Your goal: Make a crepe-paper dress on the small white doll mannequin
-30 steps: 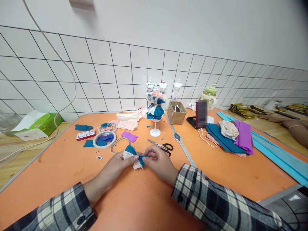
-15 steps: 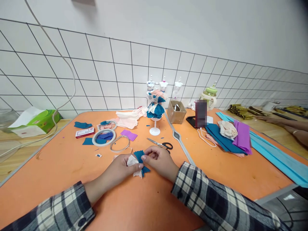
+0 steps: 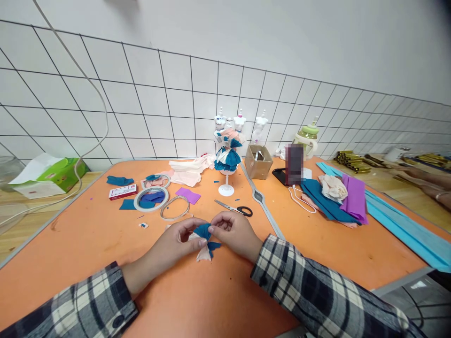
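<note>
l hand (image 3: 181, 238) pinches gathered blue + white paper (image 3: 203, 231) btwn thumb & fingers, thumb across its narrow middle. r hand (image 3: 235, 234) has thumb & index closed tight on the blue's upper r edge, other fingers curled in. paper's held just above the orange table (image 3: 204, 300), btwn the 2 hands, loose ends fanned out.

scissors (image 3: 228, 207) lie just past r hand, blades pointing l. thin ring (image 3: 162, 214) & purple sheet (image 3: 188, 195) nr l hand. frilly blue/white/pink dress (image 3: 227, 159) on a white stand (image 3: 226, 190) farther back, w/ cardboard box (image 3: 258, 164) to its r.
</note>
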Demonstrator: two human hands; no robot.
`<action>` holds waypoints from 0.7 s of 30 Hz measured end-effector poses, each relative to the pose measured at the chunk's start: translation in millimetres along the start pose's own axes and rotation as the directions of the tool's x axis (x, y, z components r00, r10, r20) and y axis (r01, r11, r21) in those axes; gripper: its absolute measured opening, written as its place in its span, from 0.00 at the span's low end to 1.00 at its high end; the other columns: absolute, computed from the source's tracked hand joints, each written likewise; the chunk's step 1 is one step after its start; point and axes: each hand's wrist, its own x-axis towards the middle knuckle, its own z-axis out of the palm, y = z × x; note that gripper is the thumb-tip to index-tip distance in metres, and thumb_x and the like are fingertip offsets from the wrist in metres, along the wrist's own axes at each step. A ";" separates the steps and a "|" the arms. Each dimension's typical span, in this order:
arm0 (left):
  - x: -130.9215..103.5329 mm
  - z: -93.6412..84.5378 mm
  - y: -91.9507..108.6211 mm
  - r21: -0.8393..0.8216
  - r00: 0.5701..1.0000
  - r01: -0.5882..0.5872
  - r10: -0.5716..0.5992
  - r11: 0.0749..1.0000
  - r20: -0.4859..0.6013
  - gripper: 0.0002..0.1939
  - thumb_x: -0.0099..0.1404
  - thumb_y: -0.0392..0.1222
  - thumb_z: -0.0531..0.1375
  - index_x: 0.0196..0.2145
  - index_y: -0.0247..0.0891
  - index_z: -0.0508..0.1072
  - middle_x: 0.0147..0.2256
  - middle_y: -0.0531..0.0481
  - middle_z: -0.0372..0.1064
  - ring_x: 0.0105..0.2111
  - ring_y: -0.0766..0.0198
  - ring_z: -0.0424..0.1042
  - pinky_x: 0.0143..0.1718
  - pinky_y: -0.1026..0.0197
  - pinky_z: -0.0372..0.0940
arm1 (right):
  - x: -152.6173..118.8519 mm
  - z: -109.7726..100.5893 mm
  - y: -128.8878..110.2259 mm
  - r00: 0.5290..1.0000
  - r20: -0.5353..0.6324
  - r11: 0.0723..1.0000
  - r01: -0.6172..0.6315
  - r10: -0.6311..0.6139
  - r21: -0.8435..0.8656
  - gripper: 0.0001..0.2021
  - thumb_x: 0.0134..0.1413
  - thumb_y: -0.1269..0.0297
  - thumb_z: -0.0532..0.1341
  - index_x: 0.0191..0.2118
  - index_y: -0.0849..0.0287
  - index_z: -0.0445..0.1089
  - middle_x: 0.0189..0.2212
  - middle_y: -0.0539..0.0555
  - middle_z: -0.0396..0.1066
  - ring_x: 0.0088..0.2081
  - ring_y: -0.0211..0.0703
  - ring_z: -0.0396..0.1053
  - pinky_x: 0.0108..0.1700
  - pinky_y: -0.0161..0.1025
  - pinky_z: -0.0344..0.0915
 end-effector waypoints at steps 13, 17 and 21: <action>0.0 2.2 0.6 -0.064 0.986 0.097 -0.105 0.993 -0.128 0.19 0.55 0.56 0.66 0.33 0.37 0.74 0.26 0.54 0.69 0.27 0.64 0.66 0.31 0.63 0.61 | 0.2 -0.5 -0.1 1.000 0.018 0.988 0.004 -0.007 0.155 0.17 0.46 0.60 0.67 0.42 0.58 0.69 0.35 0.52 0.73 0.35 0.39 0.71 0.40 0.38 0.69; 0.3 2.9 1.6 -0.017 0.987 0.082 -0.083 0.997 -0.137 0.19 0.55 0.57 0.65 0.29 0.37 0.72 0.25 0.54 0.66 0.27 0.64 0.65 0.30 0.64 0.59 | 2.1 -0.8 0.8 0.997 0.072 0.981 -0.015 0.001 0.196 0.12 0.43 0.61 0.69 0.34 0.58 0.71 0.29 0.50 0.72 0.32 0.39 0.71 0.37 0.38 0.69; 0.0 2.8 3.6 -0.010 0.984 0.077 -0.078 0.997 -0.159 0.19 0.55 0.57 0.65 0.29 0.37 0.73 0.24 0.55 0.65 0.26 0.65 0.63 0.29 0.65 0.57 | 3.9 -6.1 -0.9 1.000 -0.001 0.982 -0.001 0.001 0.191 0.11 0.43 0.61 0.68 0.31 0.58 0.68 0.28 0.49 0.71 0.32 0.38 0.70 0.37 0.37 0.68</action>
